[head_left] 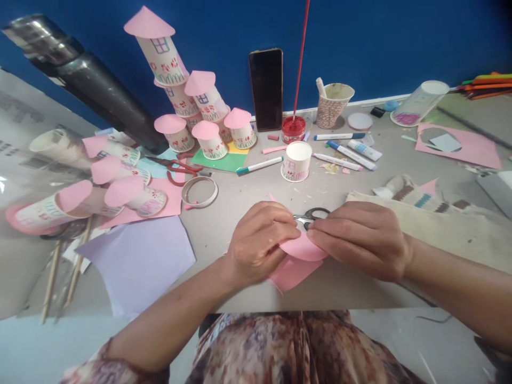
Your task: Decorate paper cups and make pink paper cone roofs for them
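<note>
My left hand and my right hand are closed on opposite sides of a round-edged pink paper piece. The paper appears bent, and fingers hide its upper part. Just beyond it, scissors with dark handles show between my hands; fingers cover part of them. Under the held piece, a pink paper scrap lies on the table. Farther back stands a small white paper cup with drawings in purple and green.
Decorated cups with pink cone roofs are stacked at back left. Nearby are tape, red-handled pliers and lilac paper. A phone, a red jar holding a stick, and markers stand or lie behind; cloth lies right.
</note>
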Demonstrator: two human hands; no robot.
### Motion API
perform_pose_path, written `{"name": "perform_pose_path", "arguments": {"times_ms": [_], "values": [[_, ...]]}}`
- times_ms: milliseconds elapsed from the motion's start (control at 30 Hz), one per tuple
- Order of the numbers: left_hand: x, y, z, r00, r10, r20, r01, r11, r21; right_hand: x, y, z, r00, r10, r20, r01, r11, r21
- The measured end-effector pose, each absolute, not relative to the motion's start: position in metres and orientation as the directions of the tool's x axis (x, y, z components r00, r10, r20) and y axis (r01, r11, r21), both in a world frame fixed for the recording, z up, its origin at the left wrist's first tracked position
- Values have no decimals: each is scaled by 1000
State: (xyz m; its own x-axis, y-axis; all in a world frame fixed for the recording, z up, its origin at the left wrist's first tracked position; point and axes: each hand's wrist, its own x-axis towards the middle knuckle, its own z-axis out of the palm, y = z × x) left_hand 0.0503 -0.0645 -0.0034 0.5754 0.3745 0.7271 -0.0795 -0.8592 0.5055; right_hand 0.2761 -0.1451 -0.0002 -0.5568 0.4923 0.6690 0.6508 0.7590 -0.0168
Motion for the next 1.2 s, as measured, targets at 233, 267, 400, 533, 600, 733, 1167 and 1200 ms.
{"name": "perform_pose_path", "arguments": {"times_ms": [233,267,400,533,600,733,1167,1200], "values": [[48,-65,-6,591,328,737,-47,-898,438,281,-145,-5,-536,519,666,650,757,-67],[48,-65,-7,587,321,743,-45,-904,426,281,-144,-4,-527,525,669,647,758,-86],[52,-66,-9,594,413,690,-39,-842,538,271,-135,-1,-442,619,649,619,734,-278],[54,-67,-12,619,492,613,-34,-762,646,262,-130,-6,-380,722,578,567,676,-471],[55,-68,-12,613,479,628,-52,-769,637,262,-130,-9,-399,692,601,529,709,-465],[54,-66,-9,606,455,653,-93,-775,626,268,-131,-9,-393,628,671,518,754,-403],[54,-66,-12,549,445,708,-124,-794,595,273,-129,-1,-393,661,639,518,733,-441],[54,-67,-13,547,443,710,-131,-793,595,273,-130,-1,-406,654,639,517,740,-430]]}}
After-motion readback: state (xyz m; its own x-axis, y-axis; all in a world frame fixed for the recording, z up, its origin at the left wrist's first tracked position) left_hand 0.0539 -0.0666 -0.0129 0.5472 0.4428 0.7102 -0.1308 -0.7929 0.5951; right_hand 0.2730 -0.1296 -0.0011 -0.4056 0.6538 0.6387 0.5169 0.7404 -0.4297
